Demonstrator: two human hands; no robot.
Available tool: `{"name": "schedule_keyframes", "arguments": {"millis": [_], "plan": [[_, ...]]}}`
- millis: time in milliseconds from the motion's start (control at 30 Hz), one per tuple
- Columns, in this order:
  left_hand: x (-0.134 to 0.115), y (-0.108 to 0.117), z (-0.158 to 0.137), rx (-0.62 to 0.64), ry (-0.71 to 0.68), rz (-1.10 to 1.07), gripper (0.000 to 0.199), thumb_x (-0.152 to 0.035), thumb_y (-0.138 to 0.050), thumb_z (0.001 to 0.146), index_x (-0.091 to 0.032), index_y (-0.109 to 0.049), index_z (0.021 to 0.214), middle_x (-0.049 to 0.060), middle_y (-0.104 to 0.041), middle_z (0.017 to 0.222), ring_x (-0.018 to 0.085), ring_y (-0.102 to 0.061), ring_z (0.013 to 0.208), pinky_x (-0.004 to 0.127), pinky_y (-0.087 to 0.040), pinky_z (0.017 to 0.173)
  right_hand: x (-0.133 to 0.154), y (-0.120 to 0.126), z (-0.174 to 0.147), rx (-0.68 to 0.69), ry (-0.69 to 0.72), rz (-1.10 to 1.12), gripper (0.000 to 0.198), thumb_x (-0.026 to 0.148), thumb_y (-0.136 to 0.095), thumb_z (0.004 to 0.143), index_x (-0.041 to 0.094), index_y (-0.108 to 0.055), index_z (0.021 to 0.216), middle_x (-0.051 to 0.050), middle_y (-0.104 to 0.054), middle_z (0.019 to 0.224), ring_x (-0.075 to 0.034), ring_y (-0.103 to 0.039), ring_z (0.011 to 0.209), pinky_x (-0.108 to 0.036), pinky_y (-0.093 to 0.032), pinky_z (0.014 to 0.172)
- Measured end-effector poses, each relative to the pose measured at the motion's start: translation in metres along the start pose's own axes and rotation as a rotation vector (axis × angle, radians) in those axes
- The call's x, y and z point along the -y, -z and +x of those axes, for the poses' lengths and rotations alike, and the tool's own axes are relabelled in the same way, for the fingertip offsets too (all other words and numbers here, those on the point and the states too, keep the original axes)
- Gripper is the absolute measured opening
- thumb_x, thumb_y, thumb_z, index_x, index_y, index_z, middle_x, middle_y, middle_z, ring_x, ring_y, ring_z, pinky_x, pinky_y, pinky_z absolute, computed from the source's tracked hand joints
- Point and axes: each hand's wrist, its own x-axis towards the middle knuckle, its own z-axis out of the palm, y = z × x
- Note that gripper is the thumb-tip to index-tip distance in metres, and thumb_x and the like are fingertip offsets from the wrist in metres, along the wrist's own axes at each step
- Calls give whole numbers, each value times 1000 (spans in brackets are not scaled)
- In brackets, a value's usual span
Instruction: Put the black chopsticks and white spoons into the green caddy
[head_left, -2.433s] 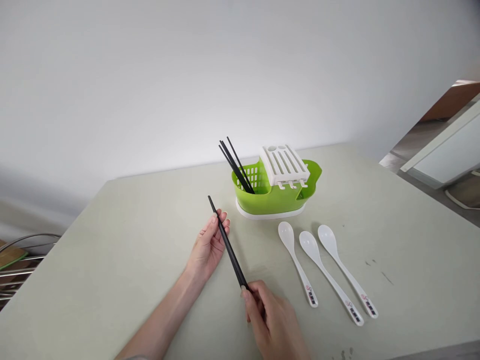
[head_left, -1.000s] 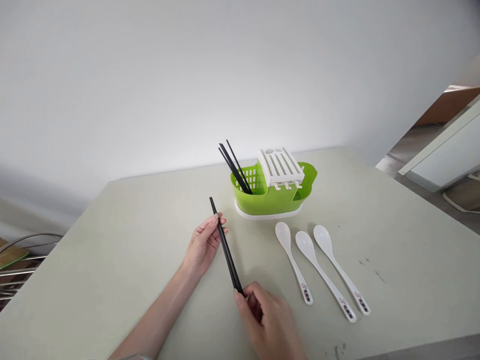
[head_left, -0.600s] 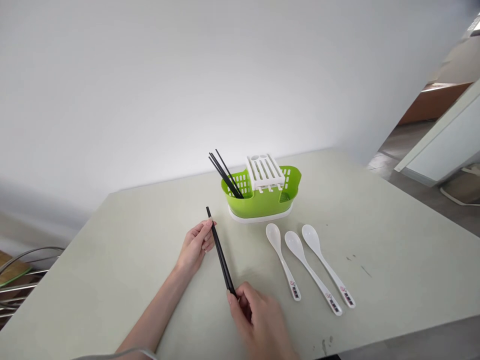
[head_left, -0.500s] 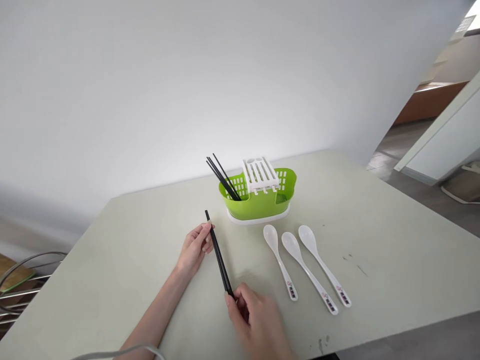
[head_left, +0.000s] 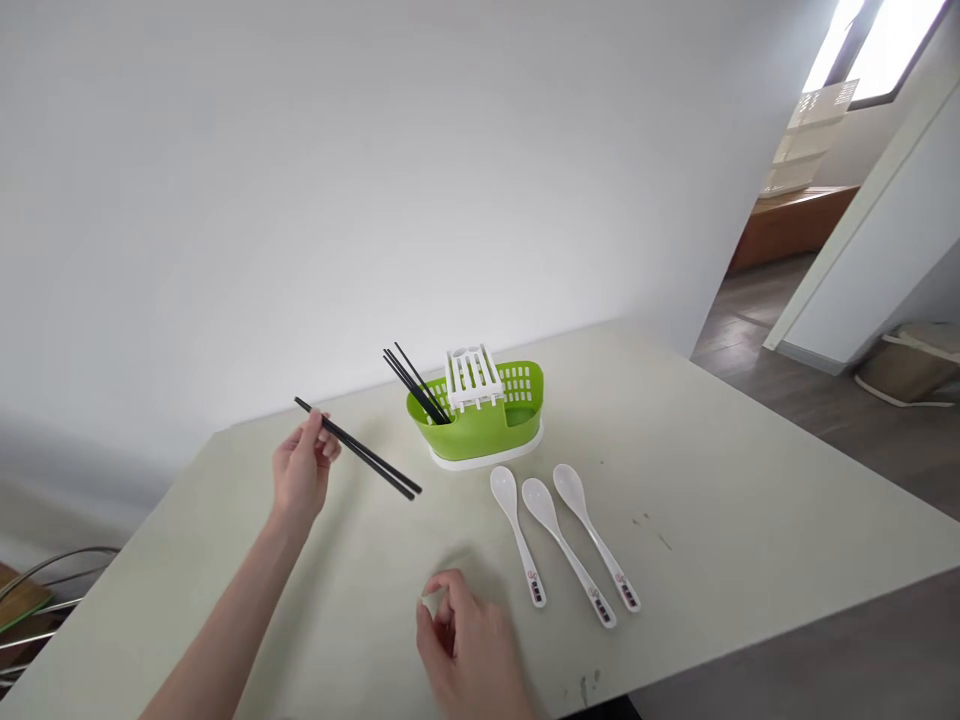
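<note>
- Left hand (head_left: 301, 470): closed on a pair of black chopsticks (head_left: 390, 479), pinched near their far-left end between thumb and fingers
- The pair is held above the tabletop (head_left: 675, 470), tilted, the free ends slanting down to the right, slightly apart from each other and just short of the green basket
- Right hand (head_left: 472, 640): low over the near part of the tabletop, fingers loosely curled, a gap visible between thumb and forefinger; the left spoon (head_left: 503, 485) is nearest to it, not touching
- Green basket (head_left: 480, 440): upright on a white base (head_left: 487, 462) near the wall (head_left: 375, 200), a white slotted rack (head_left: 480, 394) fitted across its middle, hooks at the front edge
- Further black chopsticks (head_left: 420, 391): leaning left in the basket's left compartment; exact count unclear
- Middle spoon (head_left: 537, 497) and right spoon (head_left: 568, 484): white, beside the left one, bowls toward the basket, printed handles toward the viewer
</note>
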Motion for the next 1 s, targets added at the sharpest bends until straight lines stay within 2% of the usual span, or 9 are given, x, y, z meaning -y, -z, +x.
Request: {"name": "schedule_keyframes", "arguments": {"millis": [200, 367, 467, 633, 1000], "plan": [[-33, -29, 20, -166, -135, 3, 39, -43, -93, 72, -14, -73, 88, -6, -43, 68, 4, -41, 56, 16, -38, 50, 1, 0, 0, 23, 4, 38, 15, 18, -55, 90, 21, -62, 103, 6, -61, 60, -16, -64, 54, -26, -35, 54], [-38, -53, 32, -197, -214, 114, 39, -49, -87, 76, -15, -69, 81, -4, -48, 71, 5, -43, 55, 19, -38, 49, 0, -1, 0, 22, 21, 21, 16, 18, -54, 90, 20, -62, 104, 6, -61, 60, -17, -64, 56, -26, -35, 55], [-35, -64, 41, -182, -251, 209, 40, -51, -85, 77, -15, -67, 77, -2, -54, 74, 6, -45, 55, 22, -39, 48, 0, 0, 1, 15, 25, 13, 16, 18, -55, 89, 19, -62, 103, 6, -61, 60, -16, -64, 56, -26, -35, 55], [-23, -74, 47, -117, -281, 332, 39, -54, -81, 80, -16, -71, 83, -3, -53, 66, 8, -45, 51, 24, -37, 46, 0, 0, 1, -4, 52, 29, 15, 15, -56, 88, 19, -63, 101, 7, -60, 59, -15, -63, 54, -25, -34, 54], [11, -81, 44, 74, -199, 549, 39, -56, -75, 85, -18, -67, 84, 0, -60, 69, 11, -50, 52, 26, -40, 47, -6, -4, 1, -39, 89, -18, 18, 12, -54, 87, 20, -64, 100, 6, -60, 61, -14, -62, 53, -26, -30, 51]]}}
